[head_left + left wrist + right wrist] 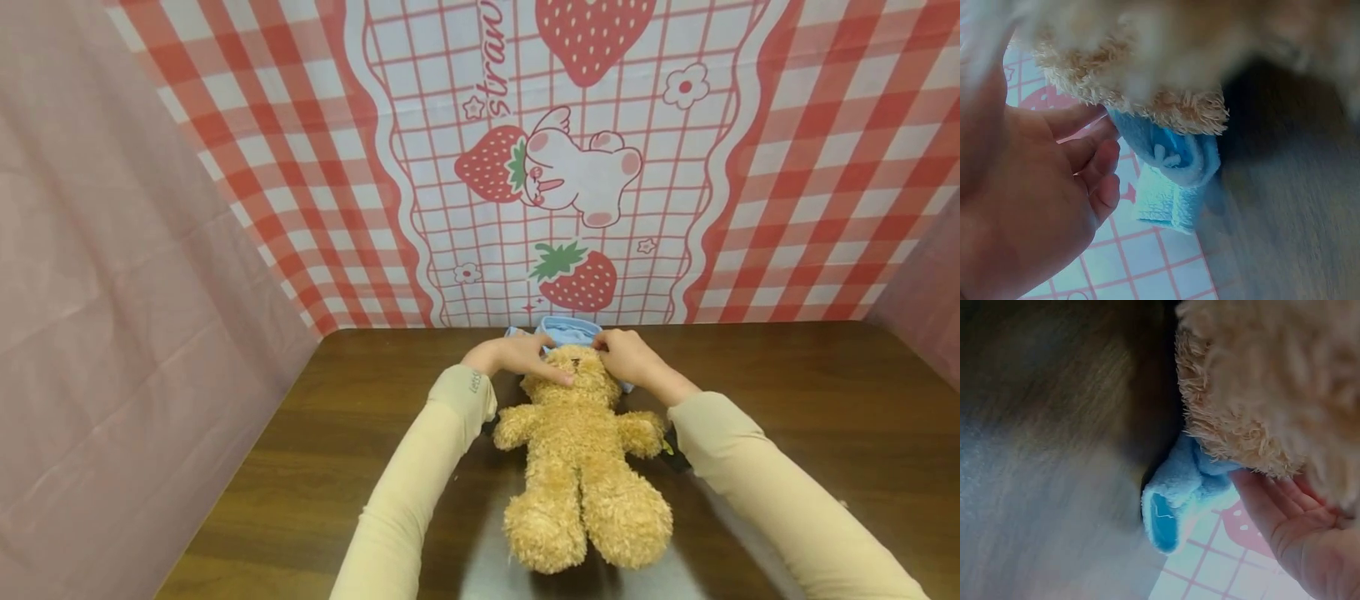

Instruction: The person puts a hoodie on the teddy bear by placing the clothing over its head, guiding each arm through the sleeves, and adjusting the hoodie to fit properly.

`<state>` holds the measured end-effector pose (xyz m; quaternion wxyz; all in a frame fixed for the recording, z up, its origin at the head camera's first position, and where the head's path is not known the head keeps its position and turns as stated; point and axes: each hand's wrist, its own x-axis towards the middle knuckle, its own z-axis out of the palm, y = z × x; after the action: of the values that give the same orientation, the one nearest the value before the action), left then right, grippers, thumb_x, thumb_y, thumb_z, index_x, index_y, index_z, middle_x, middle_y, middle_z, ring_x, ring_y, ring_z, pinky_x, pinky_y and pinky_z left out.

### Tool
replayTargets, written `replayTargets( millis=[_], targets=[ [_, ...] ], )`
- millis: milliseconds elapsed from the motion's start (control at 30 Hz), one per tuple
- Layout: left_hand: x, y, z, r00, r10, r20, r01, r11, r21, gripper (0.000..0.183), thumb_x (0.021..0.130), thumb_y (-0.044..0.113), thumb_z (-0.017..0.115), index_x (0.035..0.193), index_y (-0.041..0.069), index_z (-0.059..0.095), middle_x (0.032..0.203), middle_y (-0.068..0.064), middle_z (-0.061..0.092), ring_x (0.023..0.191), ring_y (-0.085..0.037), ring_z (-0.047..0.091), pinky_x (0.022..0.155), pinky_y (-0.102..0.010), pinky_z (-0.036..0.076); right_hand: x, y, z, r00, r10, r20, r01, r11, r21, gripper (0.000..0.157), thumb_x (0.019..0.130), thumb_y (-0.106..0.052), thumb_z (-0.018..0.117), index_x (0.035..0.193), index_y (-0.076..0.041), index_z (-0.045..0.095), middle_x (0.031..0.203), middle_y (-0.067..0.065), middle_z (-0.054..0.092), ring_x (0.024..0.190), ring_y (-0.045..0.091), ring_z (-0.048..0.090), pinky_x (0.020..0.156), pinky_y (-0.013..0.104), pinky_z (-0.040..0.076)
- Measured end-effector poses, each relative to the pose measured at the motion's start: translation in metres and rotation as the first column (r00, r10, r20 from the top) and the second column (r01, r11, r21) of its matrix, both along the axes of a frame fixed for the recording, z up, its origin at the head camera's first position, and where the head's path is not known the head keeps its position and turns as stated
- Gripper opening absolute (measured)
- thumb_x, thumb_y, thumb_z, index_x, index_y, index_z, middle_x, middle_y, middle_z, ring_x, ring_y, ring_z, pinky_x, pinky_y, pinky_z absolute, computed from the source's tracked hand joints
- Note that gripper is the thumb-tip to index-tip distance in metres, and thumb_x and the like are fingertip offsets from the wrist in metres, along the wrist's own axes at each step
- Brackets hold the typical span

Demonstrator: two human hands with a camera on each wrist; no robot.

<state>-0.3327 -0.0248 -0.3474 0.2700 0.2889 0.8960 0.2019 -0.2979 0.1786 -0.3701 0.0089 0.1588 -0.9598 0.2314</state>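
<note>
A golden-brown teddy bear (pixel 573 442) lies face up on the table, feet towards me and head at the far side. A light blue fuzzy doll garment (pixel 572 330) is bunched at the top of its head, and a short sleeve (pixel 1169 197) of it hangs out in the left wrist view. My left hand (pixel 519 356) holds the head's left side, thumb on the bear's face, fingers curled at the garment's edge. On the other side, my right hand (pixel 632 358) pinches the garment beside the head. Another sleeve (pixel 1169 509) shows in the right wrist view. Fur hides some fingertips.
The brown wooden table (pixel 360 433) ends at a red-and-white strawberry-print cloth (pixel 480 275) hanging just beyond the bear's head. A pink curtain (pixel 135 317) hangs at the left. A pale patch (pixel 487 575) lies on the table around the bear's feet.
</note>
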Motion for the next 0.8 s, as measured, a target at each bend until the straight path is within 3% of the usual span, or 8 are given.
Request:
replayTargets(
  millis=[100, 233, 333, 600, 800],
  targets=[
    [0.0, 0.0, 0.0, 0.997, -0.035, -0.064, 0.031, 0.998, -0.049, 0.082, 0.077, 0.061, 0.058, 0.138, 0.01, 0.037, 0.139, -0.007, 0.04, 0.133, -0.027, 0.025, 0.104, -0.042, 0.029, 0.002, 0.001, -0.003, 1.0, 0.004, -0.007, -0.004, 1.0, -0.023, 0.027, 0.092, -0.004, 0.041, 0.11, 0.006, 0.058, 0.106, 0.025, 0.06, 0.094, 0.036, 0.058, 0.079, 0.047, 0.048],
    [0.0, -0.001, -0.002, 1.0, -0.016, -0.02, 0.015, 0.999, -0.039, 0.085, 0.077, 0.06, 0.058, 0.138, 0.007, 0.033, 0.137, -0.009, 0.04, 0.126, -0.024, 0.037, 0.099, -0.038, 0.037, 0.005, 0.003, -0.005, 0.999, 0.018, -0.028, -0.019, 0.998, -0.065, 0.025, 0.092, -0.004, 0.042, 0.108, 0.005, 0.059, 0.105, 0.024, 0.06, 0.092, 0.035, 0.059, 0.077, 0.046, 0.048],
    [0.001, 0.0, -0.004, 1.0, 0.014, 0.018, -0.014, 1.0, -0.015, 0.092, 0.075, 0.061, 0.06, 0.142, 0.008, 0.024, 0.142, -0.01, 0.033, 0.128, -0.024, 0.036, 0.097, -0.037, 0.039, 0.007, 0.005, -0.006, 0.999, 0.017, -0.044, -0.021, 0.995, -0.095, 0.023, 0.092, -0.005, 0.043, 0.106, 0.002, 0.06, 0.102, 0.021, 0.062, 0.088, 0.031, 0.06, 0.074, 0.044, 0.048],
    [-0.001, 0.002, -0.002, 0.999, 0.008, -0.051, -0.008, 1.0, -0.011, 0.093, 0.074, 0.059, 0.063, 0.142, 0.006, 0.027, 0.143, -0.01, 0.034, 0.128, -0.024, 0.037, 0.099, -0.038, 0.038, 0.009, 0.006, -0.006, 0.998, 0.0, -0.058, -0.008, 0.989, -0.144, 0.018, 0.092, -0.005, 0.045, 0.104, 0.0, 0.059, 0.091, 0.016, 0.062, 0.069, 0.019, 0.056, 0.064, 0.036, 0.045],
    [0.001, 0.003, -0.001, 0.994, 0.013, -0.107, -0.013, 1.0, 0.002, 0.092, 0.073, 0.057, 0.066, 0.14, 0.007, 0.029, 0.141, -0.01, 0.037, 0.126, -0.024, 0.039, 0.101, -0.041, 0.034, 0.011, 0.006, -0.008, 0.994, 0.012, -0.107, -0.032, 0.981, -0.191, 0.015, 0.091, -0.005, 0.047, 0.101, -0.002, 0.058, 0.093, 0.016, 0.062, 0.081, 0.027, 0.059, 0.069, 0.041, 0.046]
  ],
)
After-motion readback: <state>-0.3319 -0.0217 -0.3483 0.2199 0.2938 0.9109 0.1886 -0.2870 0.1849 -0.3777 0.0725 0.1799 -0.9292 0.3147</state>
